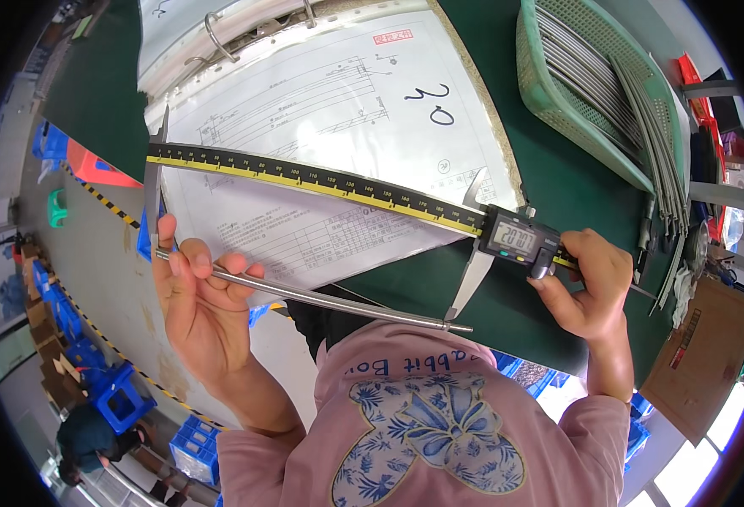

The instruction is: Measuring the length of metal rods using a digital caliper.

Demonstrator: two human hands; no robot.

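The left hand [199, 296] was closed around a thin metal rod [321, 298], pinching it against the fixed jaw of a long digital caliper [347, 188]. The rod lay just below the caliper's beam, spanning both jaws. Behind the caliper sat an open binder [321, 93]. Right of it, the right hand [587, 283] gripped the caliper's slider, thumb on the wheel. A green basket [575, 110] stood beyond.

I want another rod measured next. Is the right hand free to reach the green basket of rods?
Probably not yet: the right hand grips the caliper slider. The green basket lies up the table, nothing between.
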